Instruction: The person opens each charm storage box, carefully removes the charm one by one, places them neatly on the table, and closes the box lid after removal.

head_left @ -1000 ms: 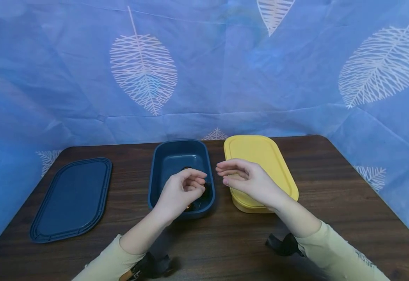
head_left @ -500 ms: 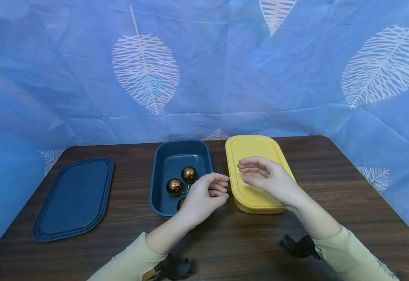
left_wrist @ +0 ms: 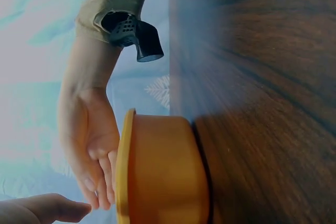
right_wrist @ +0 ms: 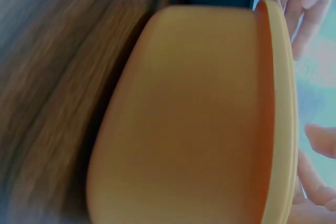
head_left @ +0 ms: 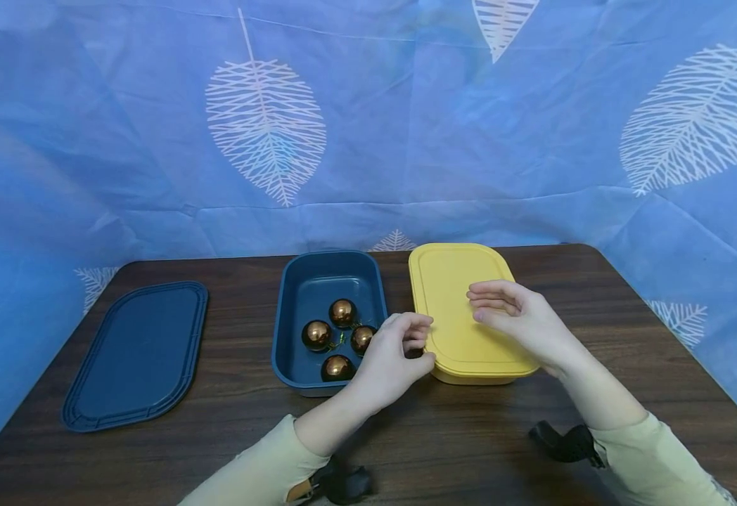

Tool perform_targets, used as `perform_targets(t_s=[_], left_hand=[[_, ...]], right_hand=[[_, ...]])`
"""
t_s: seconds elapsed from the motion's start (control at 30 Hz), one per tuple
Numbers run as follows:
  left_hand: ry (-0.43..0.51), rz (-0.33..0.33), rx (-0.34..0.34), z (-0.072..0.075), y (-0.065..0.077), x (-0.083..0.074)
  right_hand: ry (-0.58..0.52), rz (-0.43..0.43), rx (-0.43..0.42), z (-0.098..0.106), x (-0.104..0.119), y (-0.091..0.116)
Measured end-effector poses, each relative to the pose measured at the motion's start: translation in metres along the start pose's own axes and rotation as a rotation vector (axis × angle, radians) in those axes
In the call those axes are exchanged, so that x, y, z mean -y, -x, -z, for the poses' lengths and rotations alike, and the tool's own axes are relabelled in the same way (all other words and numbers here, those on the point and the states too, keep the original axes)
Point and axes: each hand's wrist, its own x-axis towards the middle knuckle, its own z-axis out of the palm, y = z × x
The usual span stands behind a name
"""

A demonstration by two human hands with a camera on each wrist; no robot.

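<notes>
A yellow box with its lid on (head_left: 460, 309) stands right of centre in the head view. My left hand (head_left: 390, 365) hovers at the box's left edge, thumb and fingers apart with nothing between them. Over the right half of the lid is my right hand (head_left: 527, 320), fingers loosely bent and holding nothing. In the right wrist view, right-hand fingers (right_wrist: 315, 182) show just beyond the lid's rim (right_wrist: 283, 114). Beside the box, an uncovered dark blue box (head_left: 286, 316) contains several shiny bronze baubles (head_left: 337, 367); my left hand partly covers one.
A dark blue lid (head_left: 137, 355) lies flat on the left part of the dark wooden table (head_left: 235, 436). Behind the table hangs a blue cloth (head_left: 368, 126) with white leaf prints. Black wrist mounts (head_left: 567, 443) stick out below both forearms.
Both hands have moved right, the left from above the blue box to the yellow box's left edge, the right across the yellow lid. The baubles have come into sight.
</notes>
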Motion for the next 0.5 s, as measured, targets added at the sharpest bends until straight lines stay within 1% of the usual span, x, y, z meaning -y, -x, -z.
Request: perform_targets(t_s=[0.1, 0.23, 0.37, 0.5], left_hand=[[-0.037, 0.001, -0.027, -0.001, -0.001, 0.002], [-0.04, 0.009, -0.045, 0.001, -0.003, 0.004], [-0.038, 0.033, -0.015, 0.001, -0.005, 0.004], [-0.065, 0.04, 0.011, 0.001, -0.006, 0.003]], right_hand=[[-0.004, 0.004, -0.021, 0.007, -0.005, 0.001], [-0.012, 0.011, -0.055, 0.018, -0.012, 0.002], [0.018, -0.006, -0.103, 0.027, -0.019, 0.004], [0.077, -0.045, -0.15, 0.031, -0.024, 0.005]])
